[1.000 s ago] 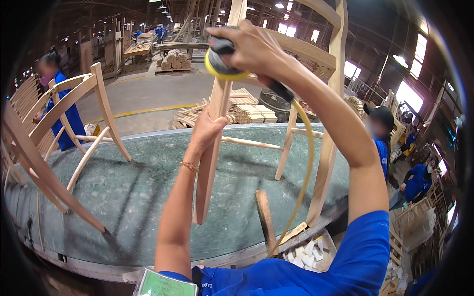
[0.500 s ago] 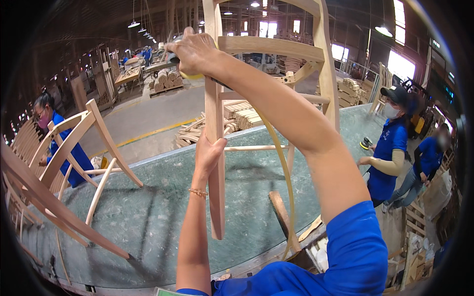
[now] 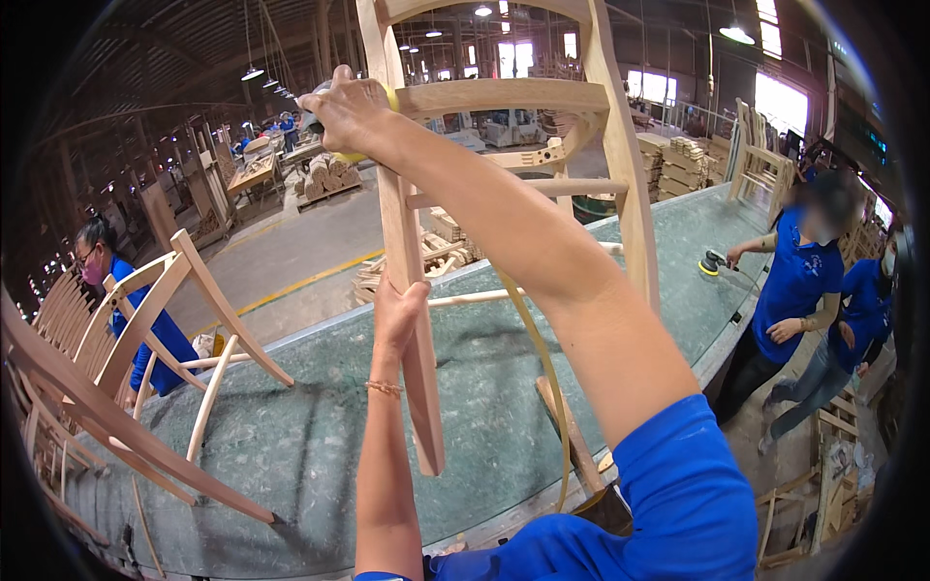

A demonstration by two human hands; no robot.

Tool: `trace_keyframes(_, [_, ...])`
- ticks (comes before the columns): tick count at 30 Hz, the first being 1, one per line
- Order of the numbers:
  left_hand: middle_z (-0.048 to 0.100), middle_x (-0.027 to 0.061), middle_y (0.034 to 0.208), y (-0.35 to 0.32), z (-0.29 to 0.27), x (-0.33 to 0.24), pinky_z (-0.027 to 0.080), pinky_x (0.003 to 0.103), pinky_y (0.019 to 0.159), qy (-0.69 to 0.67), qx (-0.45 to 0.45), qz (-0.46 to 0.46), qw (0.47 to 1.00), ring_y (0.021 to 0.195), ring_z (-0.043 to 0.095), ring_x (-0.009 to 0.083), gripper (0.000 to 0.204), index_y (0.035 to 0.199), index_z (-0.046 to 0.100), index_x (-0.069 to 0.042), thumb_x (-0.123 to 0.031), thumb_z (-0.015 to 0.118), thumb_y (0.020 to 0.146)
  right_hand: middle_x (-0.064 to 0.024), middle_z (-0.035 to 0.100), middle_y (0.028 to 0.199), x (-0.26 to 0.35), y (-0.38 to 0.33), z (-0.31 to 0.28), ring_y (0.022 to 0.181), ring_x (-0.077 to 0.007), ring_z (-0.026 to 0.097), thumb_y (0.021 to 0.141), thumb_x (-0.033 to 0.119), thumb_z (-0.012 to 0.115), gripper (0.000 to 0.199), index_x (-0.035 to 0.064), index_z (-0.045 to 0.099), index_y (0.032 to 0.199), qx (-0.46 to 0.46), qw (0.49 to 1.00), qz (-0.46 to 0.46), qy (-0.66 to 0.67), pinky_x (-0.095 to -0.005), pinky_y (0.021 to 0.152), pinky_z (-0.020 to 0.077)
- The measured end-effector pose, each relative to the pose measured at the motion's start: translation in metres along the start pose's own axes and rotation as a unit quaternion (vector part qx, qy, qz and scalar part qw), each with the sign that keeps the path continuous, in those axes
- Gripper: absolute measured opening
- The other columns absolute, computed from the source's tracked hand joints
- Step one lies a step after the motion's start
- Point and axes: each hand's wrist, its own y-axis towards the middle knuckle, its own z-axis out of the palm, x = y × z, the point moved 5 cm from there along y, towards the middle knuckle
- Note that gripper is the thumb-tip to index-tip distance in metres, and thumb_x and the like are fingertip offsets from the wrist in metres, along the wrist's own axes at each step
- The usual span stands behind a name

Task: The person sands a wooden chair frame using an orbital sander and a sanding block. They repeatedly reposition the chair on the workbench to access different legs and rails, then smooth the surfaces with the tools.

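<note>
1. One unfinished wooden chair frame (image 3: 504, 97) stands raised on the green table (image 3: 291, 426), its bare pale legs and rails upright in front of the person.
2. Left hand (image 3: 397, 315) lies flat against the near leg (image 3: 412, 320), palm on the wood, fingers extended rather than wrapped; it steadies the leg and encloses nothing.
3. Right hand (image 3: 349, 108) is closed over a hand sander with a yellow pad (image 3: 373, 124), pressed to the top of that same leg near the upper rail. A yellow-green hose (image 3: 542, 387) hangs from it toward the table edge.
4. Progress, as judged: sanding sits at the top of the near leg. No difference in surface between worked and unworked wood can be told, so the share done cannot be fixed; the far leg, rails and lower leg appear yet to be covered.
5. Surroundings: further bare chair frames (image 3: 165, 339) lie at the left of the table. A co-worker in blue (image 3: 799, 281) runs another sander (image 3: 715, 263) at the far right end.
</note>
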Motion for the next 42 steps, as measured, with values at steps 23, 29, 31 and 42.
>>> trace_keyframes(23, [0.062, 0.0063, 0.092, -0.010, 0.000, -0.005, 0.048, 0.028, 0.074, -0.001, 0.026, -0.020, 0.999, 0.081, 0.058, 0.0138, 0.032, 0.106, 0.057, -0.001, -0.012, 0.059, 0.077, -0.0149, 0.060, 0.109, 0.010, -0.011, 0.000, 0.111, -0.0275, 0.054, 0.074, 0.022, 0.066, 0.053, 0.0216, 0.057, 0.125, 0.017, 1.000, -0.012, 0.013, -0.0406, 0.079, 0.0541])
trace_keyframes(29, [0.062, 0.0055, 0.095, -0.001, 0.000, 0.003, 0.047, 0.027, 0.075, 0.011, 0.018, -0.036, 0.999, 0.082, 0.057, 0.0125, 0.035, 0.109, 0.056, 0.000, -0.012, 0.060, 0.076, -0.0224, 0.056, 0.110, 0.015, -0.093, -0.018, 0.092, -0.0304, 0.062, 0.073, 0.024, 0.069, 0.068, 0.0232, 0.045, 0.137, 0.024, 0.986, 0.037, 0.163, -0.0428, 0.076, 0.0534])
trace_keyframes(31, [0.062, 0.0047, 0.095, 0.005, -0.001, 0.006, 0.047, 0.027, 0.075, 0.006, 0.020, -0.014, 1.000, 0.082, 0.057, 0.0123, 0.035, 0.110, 0.056, 0.000, -0.011, 0.061, 0.077, -0.0224, 0.056, 0.109, 0.002, -0.140, -0.033, 0.092, -0.0323, 0.062, 0.071, 0.025, 0.071, 0.076, 0.0228, 0.039, 0.140, 0.015, 0.963, 0.115, 0.242, -0.0420, 0.079, 0.0524])
trace_keyframes(42, [0.063, 0.0064, 0.114, 0.048, -0.020, 0.038, 0.046, 0.025, 0.080, 0.003, 0.111, -0.013, 0.994, 0.092, 0.056, 0.0093, 0.046, 0.122, 0.058, 0.001, -0.024, 0.063, 0.084, -0.0148, 0.055, 0.109, -0.028, -0.529, -0.074, 0.092, -0.0323, 0.062, 0.066, 0.021, 0.072, 0.080, 0.0276, 0.038, 0.139, 0.133, 0.880, 0.388, 0.239, -0.0404, 0.076, 0.0533])
